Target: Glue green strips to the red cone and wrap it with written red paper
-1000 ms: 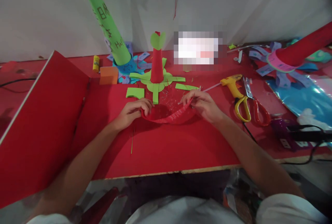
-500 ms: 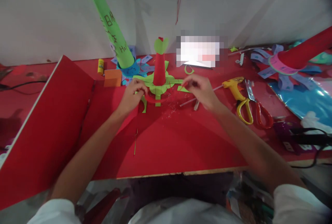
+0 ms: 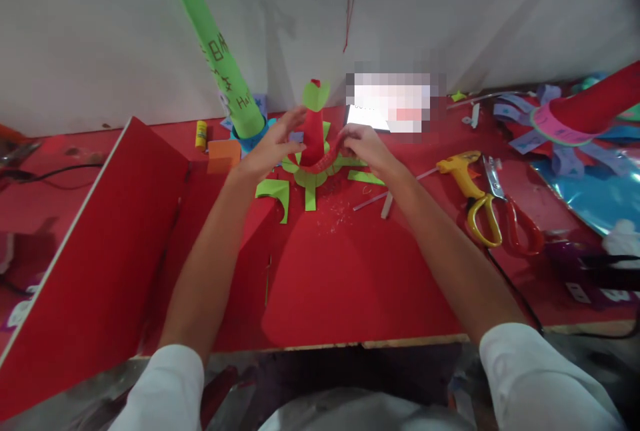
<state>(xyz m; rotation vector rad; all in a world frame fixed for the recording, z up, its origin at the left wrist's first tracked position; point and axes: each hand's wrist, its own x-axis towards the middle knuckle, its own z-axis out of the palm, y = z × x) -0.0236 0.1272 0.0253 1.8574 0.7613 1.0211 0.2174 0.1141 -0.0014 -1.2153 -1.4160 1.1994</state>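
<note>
A red paper cone (image 3: 313, 134) with a green heart-shaped top (image 3: 316, 96) stands upright on a green scalloped base (image 3: 311, 181) with strips sticking out. A red paper strip (image 3: 323, 163) curves round the near side of the cone. My right hand (image 3: 369, 148) pinches the strip's right end beside the cone. My left hand (image 3: 274, 148) is at the cone's left, thumb and fingers apart; whether its thumb touches the strip, I cannot tell. Green paper scraps (image 3: 280, 192) lie close by.
Scissors (image 3: 493, 204) and a yellow glue gun (image 3: 463, 171) lie to the right. A tall green tube (image 3: 220, 64) and a glue stick (image 3: 201, 135) stand at back left. A lit screen (image 3: 370, 118) leans at the wall. A red board (image 3: 100, 238) is raised on the left.
My left hand has moved up and right to the cone, its fingers now spread. My right hand has come in closer to the cone, and the red strip has been raised round it.
</note>
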